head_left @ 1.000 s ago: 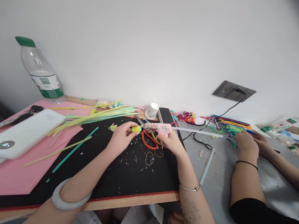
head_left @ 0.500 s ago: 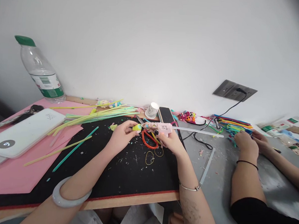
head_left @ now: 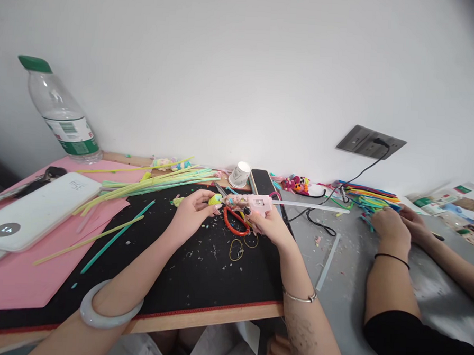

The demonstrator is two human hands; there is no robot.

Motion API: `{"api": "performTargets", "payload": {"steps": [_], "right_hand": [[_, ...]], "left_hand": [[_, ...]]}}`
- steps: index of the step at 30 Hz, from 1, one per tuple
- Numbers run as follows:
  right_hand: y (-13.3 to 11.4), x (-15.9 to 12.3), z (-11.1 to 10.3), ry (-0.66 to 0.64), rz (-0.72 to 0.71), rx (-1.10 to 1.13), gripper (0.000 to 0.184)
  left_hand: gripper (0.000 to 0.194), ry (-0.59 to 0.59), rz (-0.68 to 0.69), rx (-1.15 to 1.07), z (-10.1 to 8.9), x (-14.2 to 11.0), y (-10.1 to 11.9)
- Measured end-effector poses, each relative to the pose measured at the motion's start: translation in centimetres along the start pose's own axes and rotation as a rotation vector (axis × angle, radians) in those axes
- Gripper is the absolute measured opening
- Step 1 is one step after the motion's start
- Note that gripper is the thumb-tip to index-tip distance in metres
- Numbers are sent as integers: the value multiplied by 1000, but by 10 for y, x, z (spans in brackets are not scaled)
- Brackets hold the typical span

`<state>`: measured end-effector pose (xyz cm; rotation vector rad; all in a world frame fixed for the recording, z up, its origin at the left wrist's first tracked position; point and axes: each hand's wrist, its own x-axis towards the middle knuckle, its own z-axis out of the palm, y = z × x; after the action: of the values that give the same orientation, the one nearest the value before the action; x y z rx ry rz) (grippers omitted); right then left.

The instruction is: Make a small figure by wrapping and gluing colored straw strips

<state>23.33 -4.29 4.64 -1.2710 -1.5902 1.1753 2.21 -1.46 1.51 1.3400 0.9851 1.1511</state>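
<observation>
My left hand (head_left: 193, 212) pinches a small yellow-green coiled piece (head_left: 215, 199) over the black mat (head_left: 168, 269). My right hand (head_left: 268, 221) grips a pink glue gun (head_left: 251, 202), its nozzle pointing left at the yellow-green piece. A clear glue stick (head_left: 310, 206) juts out of the gun's back toward the right. Red-handled scissors (head_left: 234, 225) and two rubber bands (head_left: 243, 245) lie on the mat just below my hands.
Several yellow and green pipe cleaners (head_left: 153, 181) lie at the mat's back left. On the pink paper (head_left: 21, 272) sit a white power bank (head_left: 32, 209) and a plastic bottle (head_left: 61, 115). Another person's hands (head_left: 393, 225) work at coloured pipe cleaners (head_left: 369, 197) on the right. A paper cup (head_left: 240, 175) stands behind.
My hands stay joined at the glue gun and yellow-green piece, shifted slightly up and back. The view has drifted a little; the other person's hands have barely moved.
</observation>
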Motion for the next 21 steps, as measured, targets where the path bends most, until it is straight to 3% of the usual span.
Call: {"api": "performTargets", "payload": {"steps": [12,21], "right_hand": [[1,1,-1,-13,-7,47,39],[4,3,1,1,-17,89,31]], "left_hand": [[34,-4,8,-26,-1,0,-1],[32,-25,10,-26,1,1,-1]]}}
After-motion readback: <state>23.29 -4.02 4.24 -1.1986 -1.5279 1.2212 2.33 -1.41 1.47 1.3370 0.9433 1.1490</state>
